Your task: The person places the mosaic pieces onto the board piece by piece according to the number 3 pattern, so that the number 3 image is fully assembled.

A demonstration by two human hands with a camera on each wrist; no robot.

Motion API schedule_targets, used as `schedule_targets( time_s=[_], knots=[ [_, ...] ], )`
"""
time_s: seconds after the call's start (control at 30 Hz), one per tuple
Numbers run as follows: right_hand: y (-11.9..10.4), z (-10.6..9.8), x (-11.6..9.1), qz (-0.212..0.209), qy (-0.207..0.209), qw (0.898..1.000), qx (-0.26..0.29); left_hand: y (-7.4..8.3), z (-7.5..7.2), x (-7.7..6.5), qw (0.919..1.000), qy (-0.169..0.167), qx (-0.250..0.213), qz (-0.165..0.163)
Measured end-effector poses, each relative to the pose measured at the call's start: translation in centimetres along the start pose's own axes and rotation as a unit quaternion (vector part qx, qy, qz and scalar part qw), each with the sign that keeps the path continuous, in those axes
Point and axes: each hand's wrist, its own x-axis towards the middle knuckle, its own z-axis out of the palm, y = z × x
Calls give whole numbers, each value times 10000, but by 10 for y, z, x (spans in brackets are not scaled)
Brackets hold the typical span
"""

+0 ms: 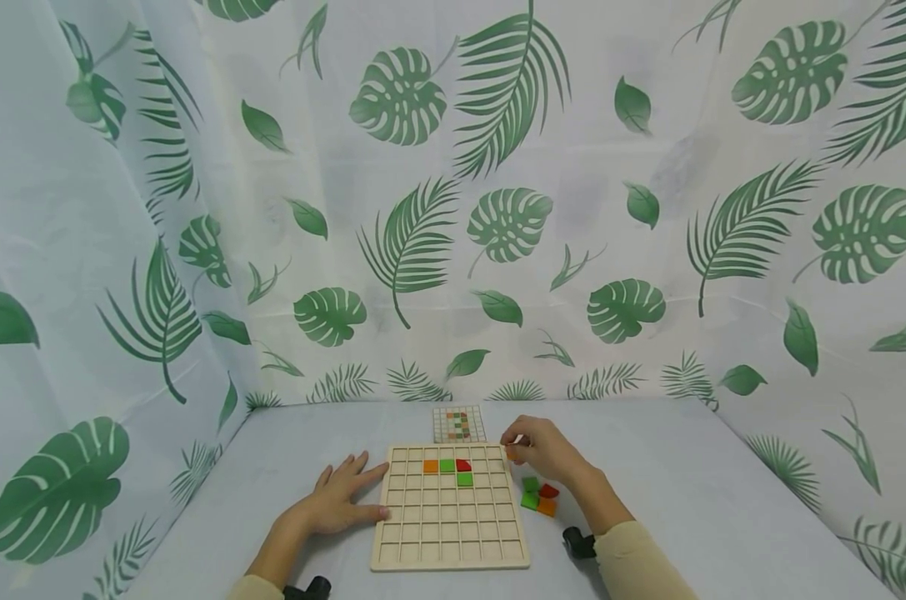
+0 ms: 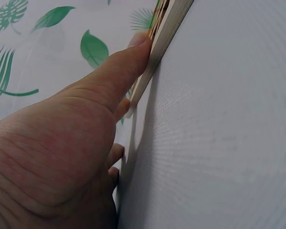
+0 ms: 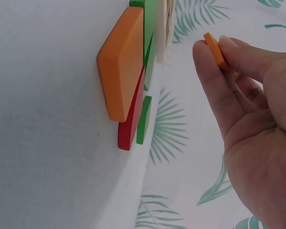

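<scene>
A pale wooden grid board (image 1: 432,533) lies on the table. Orange (image 1: 431,467) and green (image 1: 447,466) square tiles and a red tile (image 1: 463,465) with a rounded edge sit in one row, with another green tile (image 1: 464,479) below the red one. My left hand (image 1: 340,498) rests at the board's left edge with fingers spread; its thumb (image 2: 128,59) touches the rim. Between thumb and finger, my right hand (image 1: 546,450) pinches an orange tile (image 3: 215,51), held above the table near the board's upper right corner.
Right of the board lies a small group of loose tiles: green (image 1: 530,500), red (image 1: 548,491) and orange (image 1: 546,506). A small card (image 1: 441,427) with a printed coloured grid lies behind the board. Leaf-patterned curtain (image 1: 437,250) rises at the table's back.
</scene>
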Motion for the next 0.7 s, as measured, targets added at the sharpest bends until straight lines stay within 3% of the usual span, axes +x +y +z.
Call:
schedule_targets(
  time_s=[0.1, 0.37, 0.53, 0.7],
  knots=[
    [0, 1, 1, -65, 15, 10000, -2, 1, 0, 0, 10000, -2, -33, -23],
    [-3, 6, 3, 316, 27, 9987, 392, 3, -1, -1, 10000, 8, 8, -20],
    [-9, 8, 5, 96, 37, 9999, -1, 3, -1, -1, 10000, 22, 14, -8],
    [-15, 10, 4, 227, -79, 9992, -323, 3, -1, -2, 10000, 10, -44, 4]
  ],
)
